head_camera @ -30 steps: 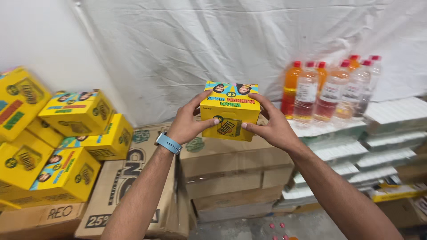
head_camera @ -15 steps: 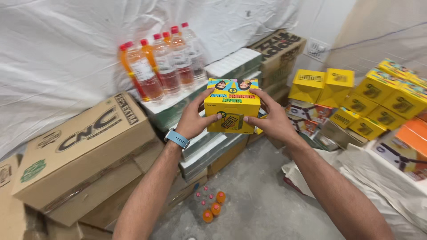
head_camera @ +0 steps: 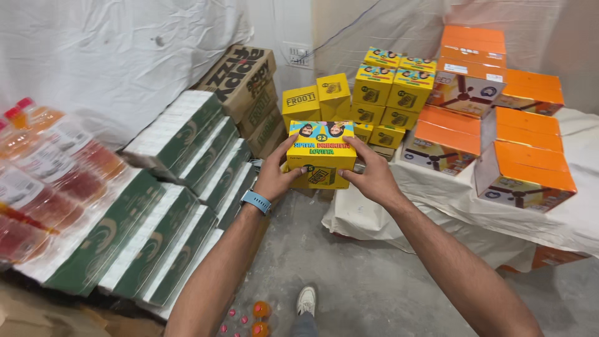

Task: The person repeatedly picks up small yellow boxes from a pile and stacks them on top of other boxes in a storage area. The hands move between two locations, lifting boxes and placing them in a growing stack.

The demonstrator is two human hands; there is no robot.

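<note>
I hold a yellow carton (head_camera: 322,153) with a blue printed top strip out in front of me at chest height. My left hand (head_camera: 279,173), with a blue watch on its wrist, grips its left side. My right hand (head_camera: 369,174) grips its right side. Just beyond the carton stands a stack of like yellow cartons (head_camera: 365,95) against the back wall.
Green and white packs (head_camera: 181,168) lie stacked at the left, with orange drink bottles (head_camera: 43,168) at the far left. Brown cardboard boxes (head_camera: 244,81) stand behind them. Orange boxes (head_camera: 499,118) rest on a white cloth (head_camera: 449,200) at the right. Bottle caps (head_camera: 259,312) and my shoe (head_camera: 306,301) are on the concrete floor.
My view has swung to the right with the carton still in both hands. The bottles have slid to the far left, and the yellow stack and orange boxes have come into view ahead.
</note>
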